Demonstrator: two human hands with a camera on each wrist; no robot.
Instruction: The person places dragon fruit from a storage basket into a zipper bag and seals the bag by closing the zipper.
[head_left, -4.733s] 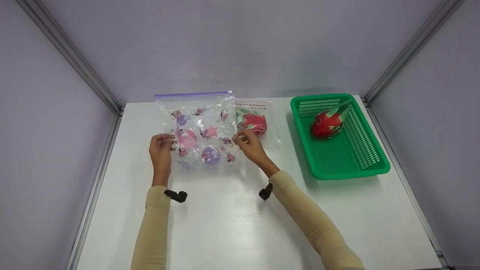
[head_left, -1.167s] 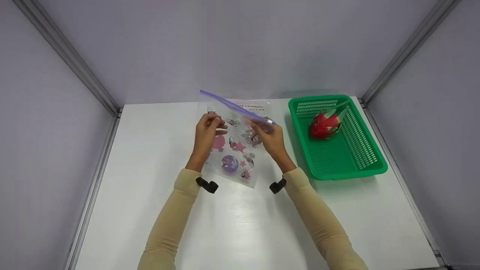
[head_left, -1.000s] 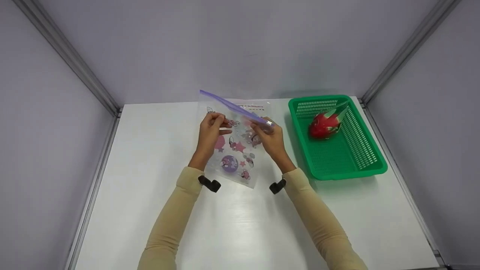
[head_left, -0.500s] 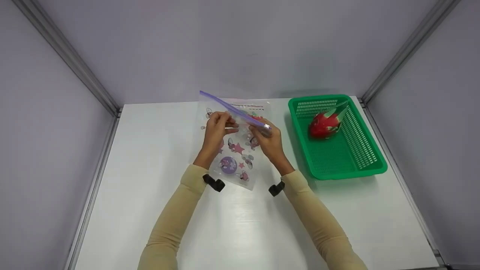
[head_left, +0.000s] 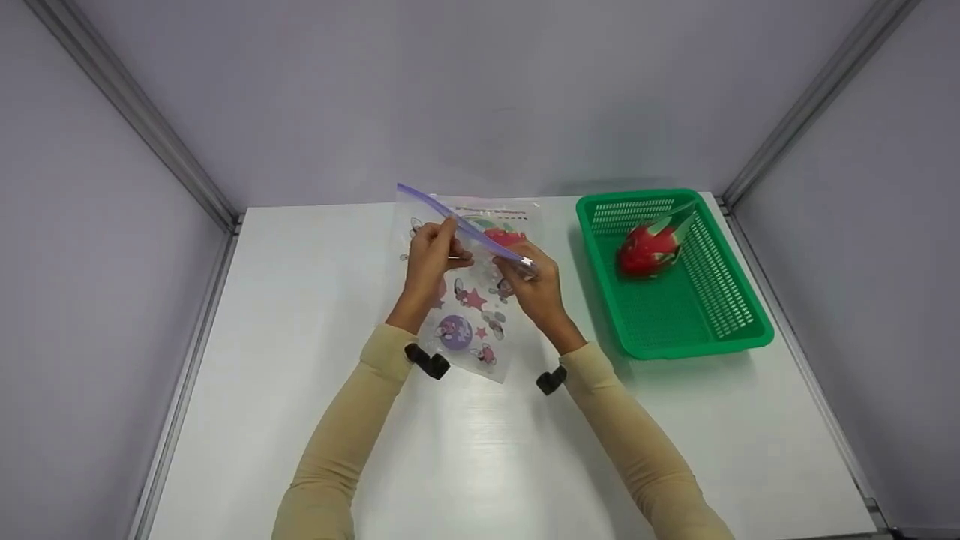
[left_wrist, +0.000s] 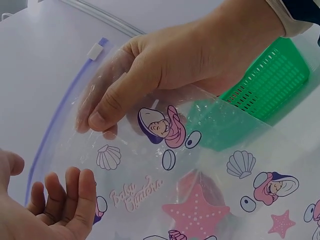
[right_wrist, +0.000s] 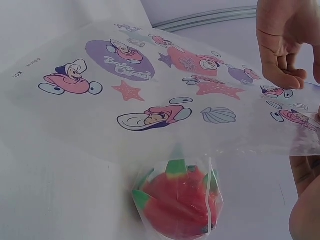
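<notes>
A clear slider zip bag (head_left: 472,300) with pink and purple cartoon prints is held slanted over the table, its purple zip strip (head_left: 431,201) at the top. My right hand (head_left: 536,285) pinches its side just below the white slider (left_wrist: 95,51), thumb on the near face, fingers behind the film. At the strip's middle in the head view is my left hand (head_left: 431,259); in the left wrist view its fingers (left_wrist: 75,195) are loosely bent, apart from the thumb. Partly hidden behind the zip bag, a red dragon fruit (right_wrist: 180,200) with green tips sits inside another clear bag.
A green plastic basket (head_left: 694,352) stands at the right of the white table (head_left: 465,465), holding another dragon fruit (head_left: 646,251). Grey walls rise behind and on both sides. A black camera mount sits on each sleeve cuff.
The zip bag has gone from lying upright at the left to a slant over the bagged fruit. My right hand has moved up to its slider corner, and my left hand rightward to the strip.
</notes>
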